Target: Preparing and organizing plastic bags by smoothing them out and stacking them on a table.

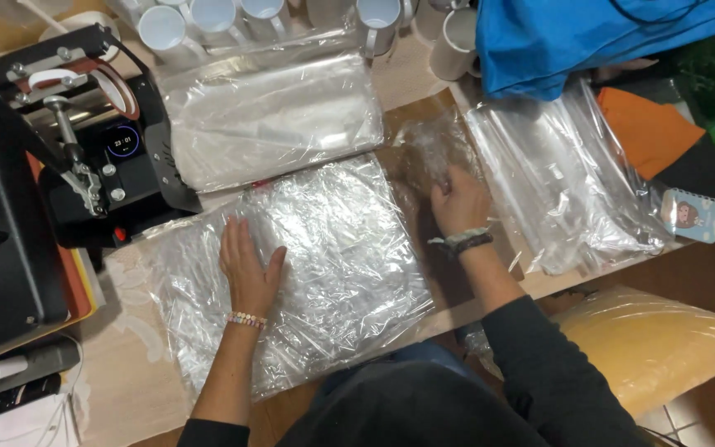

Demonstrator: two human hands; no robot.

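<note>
Seen from the head camera, the left hand (248, 266) lies flat, palm down and fingers spread wide, on a large stack of clear plastic bags (291, 273) spread over the wooden table (126, 381); it grips nothing, only presses on the crinkled top sheet; a beaded bracelet (247, 319) circles that wrist. Further right, the right hand (459, 201) rests with fingers curled on a single clear bag (432, 149) lying just beside the big stack's upper right corner; whether the fingers pinch the film or merely touch it I cannot tell; a dark woven wristband (463, 242) sits on this wrist, and a dark sleeve covers the forearm. Behind the big stack lies a second pile of clear bags (271, 116), and to the right of the right hand a third, longer pile of bags (556, 182) runs toward the table edge; a row of white mugs (208, 21) stands along the far side; a black mug press (59, 157) with a small round display occupies the left, touching the stack's upper left corner; a blue cloth (589, 37) drapes over the upper right, with an orange cloth (647, 128) below it; a small light-blue card (691, 215) lies near the right edge; a yellowish filled plastic bag (664, 343) sits low at right, beside the person's knee.
</note>
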